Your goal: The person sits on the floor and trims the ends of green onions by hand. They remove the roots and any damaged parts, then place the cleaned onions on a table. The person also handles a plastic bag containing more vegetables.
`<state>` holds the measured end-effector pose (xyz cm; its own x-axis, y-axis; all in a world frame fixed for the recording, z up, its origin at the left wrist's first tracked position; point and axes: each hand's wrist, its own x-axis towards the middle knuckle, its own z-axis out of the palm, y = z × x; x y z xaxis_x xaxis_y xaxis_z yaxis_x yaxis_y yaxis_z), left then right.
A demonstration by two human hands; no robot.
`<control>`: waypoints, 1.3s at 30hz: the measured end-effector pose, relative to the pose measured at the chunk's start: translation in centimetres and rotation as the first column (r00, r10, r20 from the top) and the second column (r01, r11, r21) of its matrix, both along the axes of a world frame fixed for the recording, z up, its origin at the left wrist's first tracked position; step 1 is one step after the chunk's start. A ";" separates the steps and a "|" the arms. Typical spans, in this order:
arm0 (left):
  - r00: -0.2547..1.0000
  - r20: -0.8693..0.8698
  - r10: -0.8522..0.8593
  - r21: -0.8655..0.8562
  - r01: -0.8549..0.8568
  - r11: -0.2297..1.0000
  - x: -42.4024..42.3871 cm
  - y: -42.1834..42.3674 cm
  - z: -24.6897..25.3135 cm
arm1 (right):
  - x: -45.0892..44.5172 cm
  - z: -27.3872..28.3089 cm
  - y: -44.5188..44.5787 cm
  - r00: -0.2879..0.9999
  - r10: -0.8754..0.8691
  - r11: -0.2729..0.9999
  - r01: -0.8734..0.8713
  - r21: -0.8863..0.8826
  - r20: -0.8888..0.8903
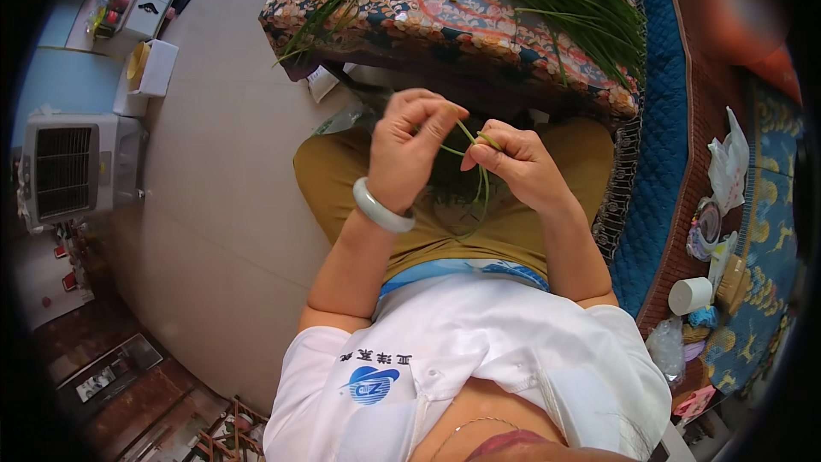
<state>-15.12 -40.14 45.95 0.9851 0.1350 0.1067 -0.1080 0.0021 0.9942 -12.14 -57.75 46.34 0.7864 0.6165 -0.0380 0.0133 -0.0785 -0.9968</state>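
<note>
My left hand (pixel 417 135), with a pale bangle at the wrist, pinches the end of a thin green vegetable stem (pixel 467 131) above my lap. Close beside it on the right, my right hand (pixel 513 157) holds several green stems between thumb and fingers; their lower parts curve down in a loop. Past my hands stands a table with a floral tablecloth (pixel 404 19). A large pile of long green stems (pixel 564 6) lies at its right, and a smaller, loose bunch (pixel 340 0) at its left, partly hanging over the edge.
A clear plastic bag (pixel 346 120) is beneath the table's near edge. A blue quilted cover (pixel 660 160) runs along the right, with a white plastic bag (pixel 729 160) and a white paper roll (pixel 690 296) beyond it. An air cooler (pixel 70 170) stands at the far left.
</note>
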 end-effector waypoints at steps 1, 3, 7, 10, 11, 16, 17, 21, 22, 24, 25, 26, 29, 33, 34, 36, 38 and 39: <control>0.998 0.027 0.063 -0.009 -0.063 0.998 0.3 0.6 -0.2 | -0.1 -0.1 -0.4 1.000 0.026 1.000 -0.026 0.000 0.002; 0.928 -0.162 0.336 -0.244 -0.367 0.897 1.3 2.9 0.5 | -0.3 -0.4 -1.2 0.997 0.081 0.997 -0.081 0.003 0.004; 0.952 -0.151 0.265 -0.092 -0.280 0.956 1.3 7.2 -1.2 | -0.7 -0.7 -1.4 0.994 -0.007 0.998 0.014 0.068 -0.113; 0.961 0.171 0.218 0.414 -0.271 0.869 -0.1 4.8 -1.7 | -0.1 -0.9 -0.7 0.998 -0.023 0.992 0.030 0.121 -0.058; 0.959 0.224 0.171 0.469 -0.260 0.844 -0.5 3.7 -1.4 | 0.1 -0.6 -0.6 0.993 0.003 0.995 0.008 0.095 -0.114; 0.966 0.111 -0.235 0.078 0.227 0.971 -0.4 1.1 0.1 | 0.0 -0.2 -0.9 0.971 0.091 0.995 -0.079 0.063 -0.220; 0.967 0.107 -0.231 0.146 0.215 0.966 -0.3 1.2 0.1 | 0.0 0.1 -0.8 0.971 0.076 0.996 -0.065 0.056 -0.227; 0.940 0.214 -0.267 0.497 0.131 0.858 -0.2 1.8 0.7 | 0.2 0.3 -0.9 0.969 0.047 0.999 -0.043 0.019 -0.244; 0.917 0.269 -0.296 0.590 0.086 0.803 -0.3 1.8 1.0 | 0.3 0.1 -1.0 0.968 0.050 0.999 -0.050 0.005 -0.245; 0.914 0.284 -0.290 0.683 0.019 0.730 -0.3 1.8 1.2 | 0.8 0.1 -0.9 0.959 0.040 0.999 -0.038 0.013 -0.281; 0.912 0.293 -0.287 0.725 -0.016 0.689 -0.4 1.7 1.1 | 0.7 0.0 -0.8 0.954 0.036 0.999 -0.033 0.016 -0.298; 0.923 0.321 -0.213 0.738 -0.104 0.666 -0.6 1.0 0.7 | 0.2 -0.3 -0.6 0.944 0.037 0.999 -0.025 0.039 -0.327; 0.888 0.460 -0.013 0.617 -0.309 0.724 0.9 0.0 -0.7 | 0.2 0.0 0.9 0.957 -0.062 0.992 0.090 0.089 -0.285; 0.874 0.008 0.487 -0.014 -0.486 0.874 3.9 5.1 -2.8 | 0.6 0.3 -0.3 0.951 -0.021 0.991 0.061 0.122 -0.309; 0.899 0.149 0.413 0.185 -0.435 0.881 3.7 5.6 -3.2 | 0.6 0.2 -0.4 0.947 -0.092 0.976 0.147 0.160 -0.307; 0.923 0.308 0.231 0.478 -0.360 0.801 3.2 5.3 -3.9 | 1.3 -0.1 -1.4 0.932 -0.150 0.949 0.230 0.217 -0.331; 0.933 0.356 0.057 0.671 -0.297 0.680 1.8 4.0 -4.6 | 1.9 0.1 -1.9 0.929 -0.214 0.917 0.298 0.265 -0.303; 0.966 0.257 -0.007 0.607 -0.156 0.780 1.0 3.1 -4.7 | 2.3 0.0 -2.3 0.924 -0.207 0.903 0.307 0.300 -0.323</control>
<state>-14.09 -37.08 41.29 0.9091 0.0316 0.4154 -0.3081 -0.6202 0.7214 -9.89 -60.08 46.31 0.9068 0.4086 -0.1034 -0.2409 0.3011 -0.9227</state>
